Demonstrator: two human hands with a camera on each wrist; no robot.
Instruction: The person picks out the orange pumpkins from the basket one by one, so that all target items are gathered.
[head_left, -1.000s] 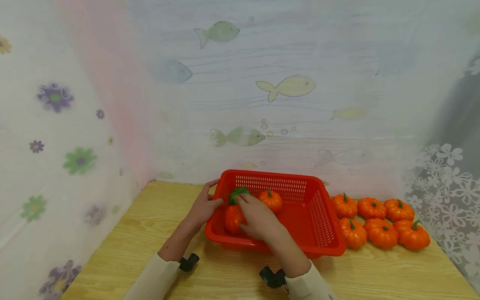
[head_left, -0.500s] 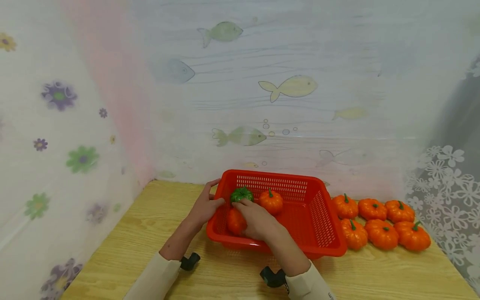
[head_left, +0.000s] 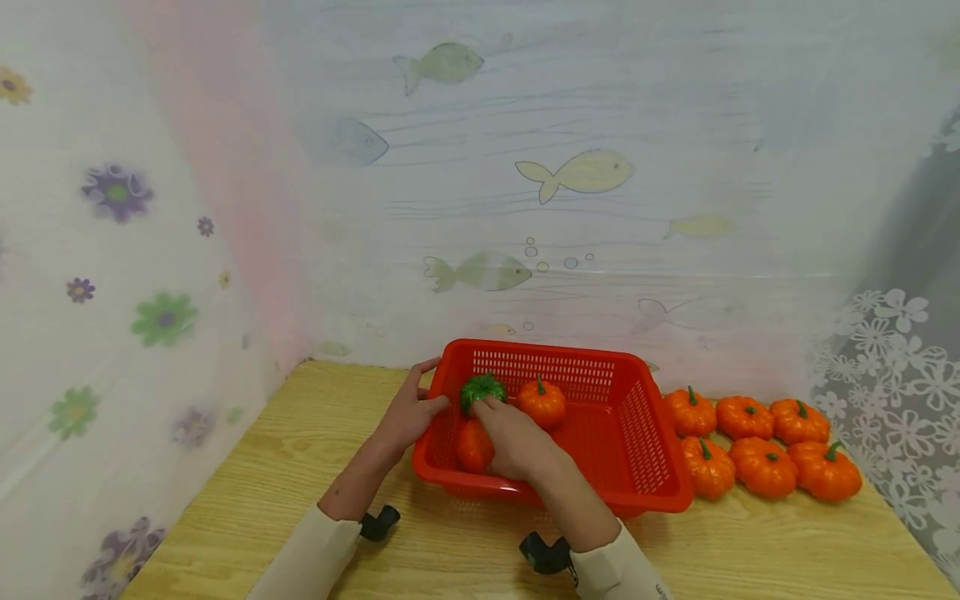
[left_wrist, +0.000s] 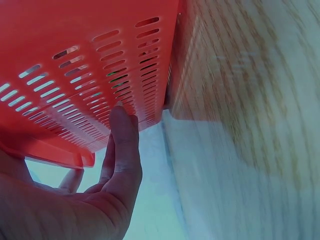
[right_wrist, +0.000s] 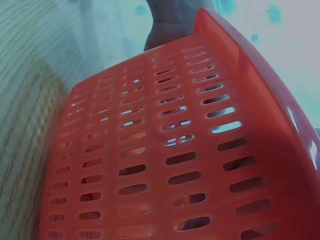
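My left hand holds the left rim of a red plastic basket, thumb over the rim. In the left wrist view, the fingers bend along the outside of its slotted wall. My right hand reaches into the basket, its fingers over the top of an orange pumpkin at the front left; its thumb is hidden. Behind its fingertips sits a green pumpkin, with another orange pumpkin to the right. In the right wrist view the basket's wall hides the hand.
Two rows of orange pumpkins stand on the wooden table just right of the basket. A pale wall covering with fish drawings rises behind the table. A flowered sheet hangs on the left.
My right hand's fingers have drawn back from over the green pumpkin, which shows more fully now. The front orange pumpkin has shifted slightly. My left hand stays on the rim.
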